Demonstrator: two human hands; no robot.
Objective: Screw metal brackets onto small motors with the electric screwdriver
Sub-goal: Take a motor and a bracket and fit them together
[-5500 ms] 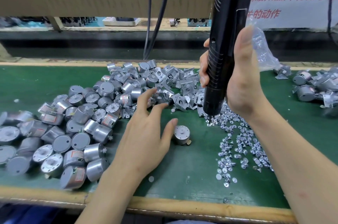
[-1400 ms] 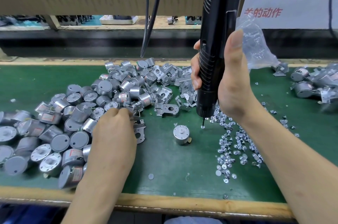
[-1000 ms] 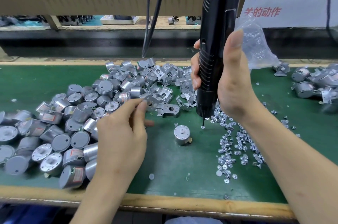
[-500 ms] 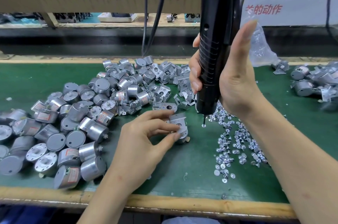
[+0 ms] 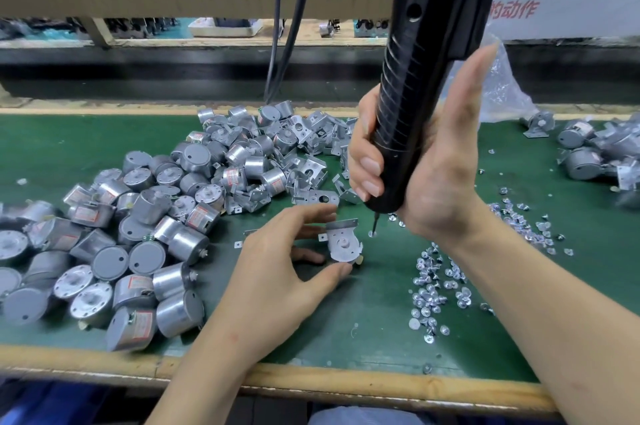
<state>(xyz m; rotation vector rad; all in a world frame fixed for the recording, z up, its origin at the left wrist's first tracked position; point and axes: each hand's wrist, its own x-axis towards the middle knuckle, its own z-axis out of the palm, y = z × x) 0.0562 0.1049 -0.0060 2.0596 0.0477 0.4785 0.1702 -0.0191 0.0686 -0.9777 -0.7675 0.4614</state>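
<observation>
A small round silver motor stands on the green mat (image 5: pixel 363 306) with a bent metal bracket (image 5: pixel 343 243) laid on its top. My left hand (image 5: pixel 277 268) holds the motor and bracket between thumb and fingers. My right hand (image 5: pixel 426 164) grips the black electric screwdriver (image 5: pixel 415 78) upright. Its bit tip carries a screw (image 5: pixel 372 234) just right of the bracket, close above the mat.
A heap of loose motors (image 5: pixel 138 234) fills the left of the mat, with loose brackets (image 5: pixel 311 168) behind the work spot. Several screws (image 5: pixel 436 289) lie scattered to the right. More motors (image 5: pixel 588 154) and a plastic bag (image 5: pixel 502 95) sit far right. Black cables (image 5: pixel 287 26) hang behind.
My left hand took a bracket from the pile, carried it right and set it on the lone motor, which it now holds. The screwdriver rose slightly and stays beside it.
</observation>
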